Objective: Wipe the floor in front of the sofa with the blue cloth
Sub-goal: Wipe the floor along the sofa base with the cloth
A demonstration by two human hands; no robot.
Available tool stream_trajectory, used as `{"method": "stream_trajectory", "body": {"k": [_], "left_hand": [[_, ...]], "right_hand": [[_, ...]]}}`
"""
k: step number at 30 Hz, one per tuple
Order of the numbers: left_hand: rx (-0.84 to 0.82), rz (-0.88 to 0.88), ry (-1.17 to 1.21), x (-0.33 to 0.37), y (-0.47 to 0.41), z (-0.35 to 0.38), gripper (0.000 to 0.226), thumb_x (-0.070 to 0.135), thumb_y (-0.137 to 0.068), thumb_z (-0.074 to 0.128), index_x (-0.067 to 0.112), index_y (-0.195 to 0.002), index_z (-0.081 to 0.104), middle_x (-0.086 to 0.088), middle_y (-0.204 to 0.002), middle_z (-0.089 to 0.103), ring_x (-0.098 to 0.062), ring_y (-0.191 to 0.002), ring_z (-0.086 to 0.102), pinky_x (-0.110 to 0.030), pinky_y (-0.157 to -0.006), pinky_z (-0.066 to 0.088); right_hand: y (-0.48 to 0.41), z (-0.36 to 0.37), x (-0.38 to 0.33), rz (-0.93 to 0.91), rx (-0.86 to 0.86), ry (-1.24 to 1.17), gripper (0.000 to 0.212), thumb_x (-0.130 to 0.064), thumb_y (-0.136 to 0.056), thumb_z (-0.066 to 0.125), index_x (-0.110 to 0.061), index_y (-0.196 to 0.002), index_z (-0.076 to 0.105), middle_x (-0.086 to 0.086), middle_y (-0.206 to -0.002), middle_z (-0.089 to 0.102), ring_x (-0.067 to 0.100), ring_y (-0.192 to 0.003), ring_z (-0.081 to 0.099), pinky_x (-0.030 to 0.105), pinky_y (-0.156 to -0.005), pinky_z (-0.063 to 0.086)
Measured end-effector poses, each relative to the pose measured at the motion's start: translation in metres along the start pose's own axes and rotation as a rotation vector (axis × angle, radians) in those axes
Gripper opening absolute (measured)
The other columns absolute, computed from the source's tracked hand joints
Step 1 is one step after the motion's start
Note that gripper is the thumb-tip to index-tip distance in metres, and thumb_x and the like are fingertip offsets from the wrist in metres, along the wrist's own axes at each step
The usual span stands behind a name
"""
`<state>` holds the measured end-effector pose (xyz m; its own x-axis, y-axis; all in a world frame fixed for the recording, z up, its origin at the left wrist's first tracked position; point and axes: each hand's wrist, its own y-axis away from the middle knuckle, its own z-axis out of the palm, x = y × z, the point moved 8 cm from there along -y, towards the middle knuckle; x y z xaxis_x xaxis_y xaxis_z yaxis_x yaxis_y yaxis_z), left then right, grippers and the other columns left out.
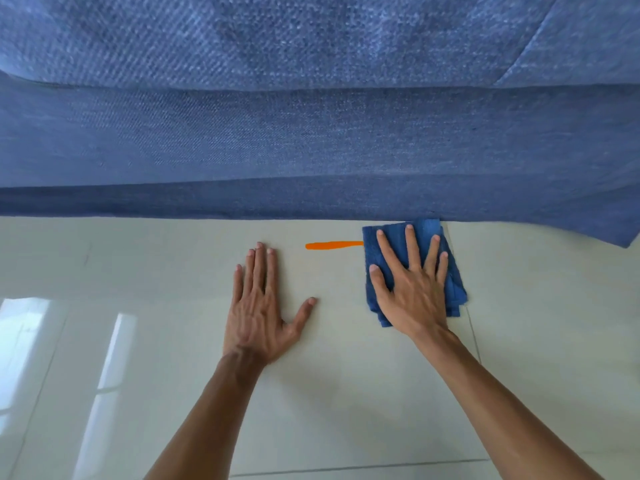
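While both palms lie flat on the pale tiled floor (329, 393), only the right hand (410, 289) covers anything: it presses down on the folded blue cloth (453, 289) with all 5 fingers spread wide and straight, so the hand is open and laid on top of the fabric instead of curled around it. The blue cloth sits on the floor right at the foot of the sofa (311, 143), its far edge touching or all but touching the bottom hem of the upholstery, and its folded layers show along the right and near edges. An orange streak (334, 245) runs across the tile just beside the cloth's left edge, its right end meeting the fabric near the index fingertip. The left hand (261, 306) rests bare on the floor to the left of the streak, apart from the cloth, fingers held together and pointing toward the sofa, thumb stretched out to the right; it is open and holds nothing. The sofa's blue woven front fills the upper half of the view. Bright window reflections (31, 344) shine on the glossy tile at the left, and thin grout lines (472, 336) cross the floor near the right forearm.
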<state>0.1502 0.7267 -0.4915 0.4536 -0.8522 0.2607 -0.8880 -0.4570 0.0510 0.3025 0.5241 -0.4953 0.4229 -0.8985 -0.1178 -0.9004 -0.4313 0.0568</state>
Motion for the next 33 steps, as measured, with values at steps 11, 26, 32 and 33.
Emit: {"method": "stream_trajectory", "body": {"k": [11,26,32,33], "left_hand": [[-0.008,-0.053,0.003,-0.001,0.0,-0.008,0.105,0.078,-0.084,0.033,0.009,-0.158,0.006,-0.006,-0.168,0.001,-0.022,-0.155,-0.001,-0.046,-0.125,0.004],[0.011,-0.046,0.024,-0.002,-0.001,-0.009,0.105,0.081,-0.084,0.028,0.013,-0.159,0.004,-0.002,-0.168,-0.003,-0.019,-0.155,-0.005,-0.045,-0.126,0.002],[0.002,-0.055,0.028,-0.001,0.001,-0.01,0.105,0.081,-0.084,0.03,0.012,-0.159,0.005,-0.002,-0.168,-0.001,-0.02,-0.155,-0.003,-0.045,-0.125,0.004],[0.004,-0.053,0.027,-0.001,0.0,-0.009,0.105,0.081,-0.084,0.03,0.013,-0.159,0.005,-0.002,-0.168,-0.001,-0.02,-0.155,-0.003,-0.045,-0.125,0.004]], "right_hand": [[-0.011,0.002,-0.004,-0.025,-0.008,0.0,0.064,-0.061,-0.097,0.015,-0.046,-0.159,0.007,0.003,-0.171,0.002,0.046,-0.154,-0.006,0.063,-0.123,0.003],[-0.035,0.002,-0.02,0.02,-0.011,-0.005,0.065,-0.065,-0.096,0.016,-0.048,-0.158,0.004,0.001,-0.171,0.001,0.046,-0.154,-0.007,0.066,-0.122,0.002],[-0.028,0.003,-0.018,-0.004,-0.02,0.003,0.065,-0.064,-0.097,0.013,-0.046,-0.159,0.003,0.0,-0.171,-0.001,0.042,-0.155,-0.008,0.064,-0.123,0.002],[-0.033,0.003,-0.024,0.042,-0.018,-0.02,0.065,-0.064,-0.097,0.013,-0.046,-0.159,0.002,0.001,-0.171,-0.001,0.042,-0.155,-0.008,0.065,-0.122,0.001]]}}
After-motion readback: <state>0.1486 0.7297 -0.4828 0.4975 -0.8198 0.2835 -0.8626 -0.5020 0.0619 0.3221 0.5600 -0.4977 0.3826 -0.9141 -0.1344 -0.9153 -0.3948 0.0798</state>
